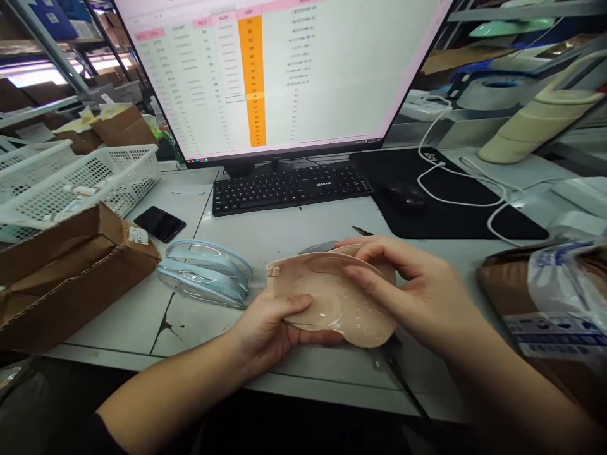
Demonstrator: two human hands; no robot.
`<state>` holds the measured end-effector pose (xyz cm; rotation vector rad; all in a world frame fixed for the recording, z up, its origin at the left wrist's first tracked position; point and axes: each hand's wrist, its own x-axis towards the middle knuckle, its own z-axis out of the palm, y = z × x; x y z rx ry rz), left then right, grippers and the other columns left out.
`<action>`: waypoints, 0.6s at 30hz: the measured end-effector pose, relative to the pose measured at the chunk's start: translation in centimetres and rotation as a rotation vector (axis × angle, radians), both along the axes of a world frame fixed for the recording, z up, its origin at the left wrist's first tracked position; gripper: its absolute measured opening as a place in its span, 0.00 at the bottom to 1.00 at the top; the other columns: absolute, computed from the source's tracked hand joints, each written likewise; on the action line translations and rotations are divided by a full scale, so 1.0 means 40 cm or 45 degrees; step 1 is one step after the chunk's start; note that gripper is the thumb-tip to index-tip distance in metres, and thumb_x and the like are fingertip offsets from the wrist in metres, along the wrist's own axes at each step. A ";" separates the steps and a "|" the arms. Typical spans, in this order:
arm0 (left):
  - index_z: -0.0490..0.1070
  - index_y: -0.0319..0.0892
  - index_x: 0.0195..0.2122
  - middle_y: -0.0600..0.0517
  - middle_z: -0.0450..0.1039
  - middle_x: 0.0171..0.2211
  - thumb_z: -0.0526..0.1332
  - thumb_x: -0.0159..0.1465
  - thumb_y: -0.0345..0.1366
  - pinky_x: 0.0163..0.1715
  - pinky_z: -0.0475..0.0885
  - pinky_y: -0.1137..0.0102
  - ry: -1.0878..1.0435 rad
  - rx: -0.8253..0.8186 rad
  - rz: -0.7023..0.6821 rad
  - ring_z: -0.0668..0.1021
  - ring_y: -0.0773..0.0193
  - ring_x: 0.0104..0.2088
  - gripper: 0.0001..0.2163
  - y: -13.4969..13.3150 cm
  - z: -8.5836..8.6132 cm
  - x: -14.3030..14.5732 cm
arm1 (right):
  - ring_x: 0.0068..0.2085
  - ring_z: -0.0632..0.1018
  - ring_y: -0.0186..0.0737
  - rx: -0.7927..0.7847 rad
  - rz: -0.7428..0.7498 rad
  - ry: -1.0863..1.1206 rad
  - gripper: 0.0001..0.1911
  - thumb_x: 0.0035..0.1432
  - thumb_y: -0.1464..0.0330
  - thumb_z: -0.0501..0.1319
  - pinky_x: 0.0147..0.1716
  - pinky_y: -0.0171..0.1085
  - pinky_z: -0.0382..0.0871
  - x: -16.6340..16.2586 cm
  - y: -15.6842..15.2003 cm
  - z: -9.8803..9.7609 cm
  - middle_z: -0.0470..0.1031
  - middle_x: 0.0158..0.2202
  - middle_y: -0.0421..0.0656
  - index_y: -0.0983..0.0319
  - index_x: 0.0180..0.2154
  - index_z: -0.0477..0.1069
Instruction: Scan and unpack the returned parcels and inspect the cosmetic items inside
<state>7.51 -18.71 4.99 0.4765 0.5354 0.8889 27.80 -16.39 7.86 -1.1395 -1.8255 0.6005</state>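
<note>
Between my two hands is a pale pink, see-through pouch [327, 297], held above the front part of the desk. My left hand [279, 325] grips its left end, thumb on the near face and fingers underneath. At the upper right edge, my right hand [403, 278] pinches the pouch between thumb and fingers. A small tab shows at the pouch's left corner. Left of it lie light blue clear pouches [203, 272] with piped edges. Behind the pink pouch, a dark pointed tool tip [361, 231] pokes out, and a grey thing is mostly hidden.
A black keyboard [291, 186] and large monitor [284, 76] stand behind. At left are a cardboard box [71, 272], a phone [160, 224] and white baskets [90, 183]. A mouse [405, 197], white cable and wrapped parcel [545, 309] occupy the right.
</note>
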 end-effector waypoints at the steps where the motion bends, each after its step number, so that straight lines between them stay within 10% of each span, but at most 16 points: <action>1: 0.65 0.44 0.64 0.42 0.78 0.51 0.63 0.64 0.23 0.37 0.84 0.63 -0.010 0.012 -0.004 0.82 0.54 0.46 0.27 0.000 -0.001 0.000 | 0.46 0.81 0.50 0.023 -0.004 0.002 0.12 0.63 0.58 0.63 0.45 0.48 0.75 -0.001 -0.002 0.000 0.82 0.42 0.44 0.55 0.30 0.69; 18: 0.67 0.41 0.63 0.41 0.78 0.49 0.64 0.65 0.25 0.36 0.84 0.62 -0.019 -0.027 0.020 0.83 0.52 0.45 0.25 0.003 -0.016 0.005 | 0.41 0.81 0.47 0.110 -0.035 -0.007 0.08 0.62 0.60 0.65 0.42 0.48 0.76 -0.010 -0.023 0.003 0.82 0.41 0.41 0.53 0.31 0.72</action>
